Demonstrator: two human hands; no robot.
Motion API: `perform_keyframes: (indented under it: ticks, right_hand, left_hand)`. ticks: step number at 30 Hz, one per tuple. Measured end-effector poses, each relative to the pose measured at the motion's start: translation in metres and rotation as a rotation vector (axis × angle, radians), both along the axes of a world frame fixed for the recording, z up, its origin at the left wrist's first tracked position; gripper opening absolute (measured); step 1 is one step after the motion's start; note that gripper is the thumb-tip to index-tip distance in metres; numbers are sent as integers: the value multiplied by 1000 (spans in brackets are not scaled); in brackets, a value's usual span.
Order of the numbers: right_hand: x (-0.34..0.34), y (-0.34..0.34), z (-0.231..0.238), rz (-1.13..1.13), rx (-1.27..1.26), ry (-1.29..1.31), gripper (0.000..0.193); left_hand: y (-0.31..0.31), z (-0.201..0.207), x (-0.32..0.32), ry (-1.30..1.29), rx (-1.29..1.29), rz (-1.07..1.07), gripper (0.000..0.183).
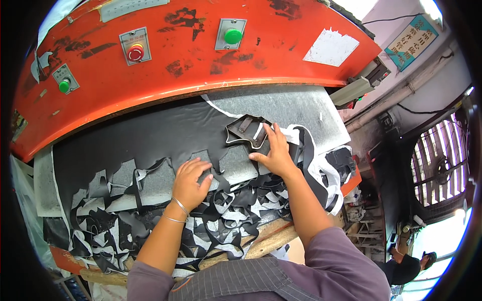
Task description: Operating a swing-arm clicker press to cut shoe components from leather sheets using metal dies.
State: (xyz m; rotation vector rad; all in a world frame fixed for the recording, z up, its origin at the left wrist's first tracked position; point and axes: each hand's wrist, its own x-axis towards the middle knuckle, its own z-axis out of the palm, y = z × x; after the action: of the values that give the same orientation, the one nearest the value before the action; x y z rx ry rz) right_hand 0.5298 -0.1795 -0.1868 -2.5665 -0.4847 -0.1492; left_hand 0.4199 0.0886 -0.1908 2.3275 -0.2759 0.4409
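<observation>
A metal cutting die with an angular outline and crossbars inside stands on a black sheet of soft material with a pale backing. My right hand is at the die's right side, fingers on its rim and thumb by its near corner. My left hand lies with fingers spread at the sheet's ragged near edge, left of the die, holding nothing. Notches along that edge bare the grey cutting board. Black and white offcuts lie heaped in front of both hands.
An orange press beam spans the far side, bearing a red button and green buttons. Trimmed strips hang at the board's right. A wooden rail runs along the near edge. Another person is far right.
</observation>
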Motion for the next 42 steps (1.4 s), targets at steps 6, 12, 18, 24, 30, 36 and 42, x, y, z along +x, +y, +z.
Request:
perform_keyframes:
  ticks: [6,12,18,24,30,36,42]
  right_hand:
    - [35,-8,5,-11,28,178,126]
    - [37,-5,-13,-49,146,74,120]
    - [64,-24,-15,-12,269,134,76]
    - [76,-31,-20,94,210,-91,63]
    - [80,-33,-22,-30,269,-159,56]
    - [82,-35,-22,-17,237,-170,56]
    - [82,-37,-22,-15,244,-123,56]
  left_hand:
    - [-7,4,36,71,-79,1,38]
    - [-26,-1,64,163,206,26,65]
    - [-27,5,66,213,237,-41,70]
    - [-30,8,70,245,225,-68,71]
    - [-43,13,80,202,129,-66,73]
    - [-44,11,81,187,170,-46,71]
    - [-47,10,80,226,200,-40,75]
